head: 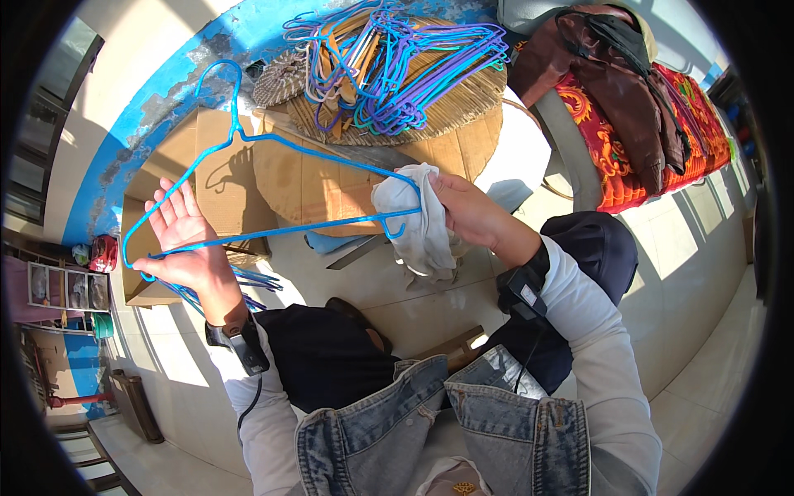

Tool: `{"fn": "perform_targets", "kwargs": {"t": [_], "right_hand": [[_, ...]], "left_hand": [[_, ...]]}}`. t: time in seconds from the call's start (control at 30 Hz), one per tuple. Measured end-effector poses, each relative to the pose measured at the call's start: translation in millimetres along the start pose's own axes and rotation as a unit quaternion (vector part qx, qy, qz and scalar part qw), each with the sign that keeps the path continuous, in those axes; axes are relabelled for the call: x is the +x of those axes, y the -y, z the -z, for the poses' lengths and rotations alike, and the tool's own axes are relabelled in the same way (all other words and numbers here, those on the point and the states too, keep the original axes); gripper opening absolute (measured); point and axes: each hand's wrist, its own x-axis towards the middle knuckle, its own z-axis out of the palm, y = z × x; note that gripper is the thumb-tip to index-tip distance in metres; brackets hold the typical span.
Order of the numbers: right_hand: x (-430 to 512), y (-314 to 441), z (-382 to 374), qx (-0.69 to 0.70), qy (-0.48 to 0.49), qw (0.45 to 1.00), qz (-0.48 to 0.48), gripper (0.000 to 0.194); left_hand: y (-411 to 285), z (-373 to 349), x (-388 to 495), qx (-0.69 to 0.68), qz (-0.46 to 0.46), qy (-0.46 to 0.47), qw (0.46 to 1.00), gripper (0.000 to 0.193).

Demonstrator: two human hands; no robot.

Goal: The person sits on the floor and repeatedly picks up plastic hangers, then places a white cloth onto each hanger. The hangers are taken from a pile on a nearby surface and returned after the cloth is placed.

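Observation:
A blue clothes hanger is held up in front of me, its hook pointing away from me. My left hand supports its left corner, palm up with the fingers spread and the thumb by the lower bar. A crumpled white cloth is wrapped about the hanger's right corner, and my right hand grips that cloth from the right side. The cloth hides part of the right fingers. Beyond the hanger, a pile of blue, purple and wooden hangers lies on a round woven mat.
An open cardboard box stands at the left, with more blue hangers beside it. Cardboard lies under the mat. Right of it, a brown jacket rests on a red patterned blanket. A small wooden stool is between my legs.

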Motion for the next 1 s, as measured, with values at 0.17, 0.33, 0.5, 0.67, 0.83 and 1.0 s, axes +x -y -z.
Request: {"fn": "perform_targets", "kwargs": {"t": [0.17, 0.33, 0.5, 0.67, 0.83, 1.0], "right_hand": [[2, -10, 2, -0.082, -0.021, 0.996, 0.015, 0.027], [6, -11, 10, -0.3, -0.013, 0.948, 0.104, 0.025], [2, -25, 5, -0.438, 0.06, 0.885, 0.144, 0.024], [1, -32, 0, -0.359, 0.045, 0.927, 0.103, 0.024], [1, -27, -1, -0.225, 0.017, 0.971, 0.078, 0.025], [1, -24, -4, -0.203, -0.038, 0.974, 0.094, 0.026]], "left_hand": [[8, 0, -16, 0.026, -0.001, 0.067, 0.997, 0.085], [9, 6, -13, 0.099, 0.064, 0.077, 0.99, 0.072], [20, 4, -21, 0.104, 0.182, 0.144, 0.967, 0.066], [41, -4, -55, 0.082, 0.238, 0.24, 0.938, 0.062], [51, -11, -74, 0.073, 0.306, 0.263, 0.912, 0.061], [56, -16, -93, 0.08, 0.306, 0.269, 0.91, 0.064]]}}
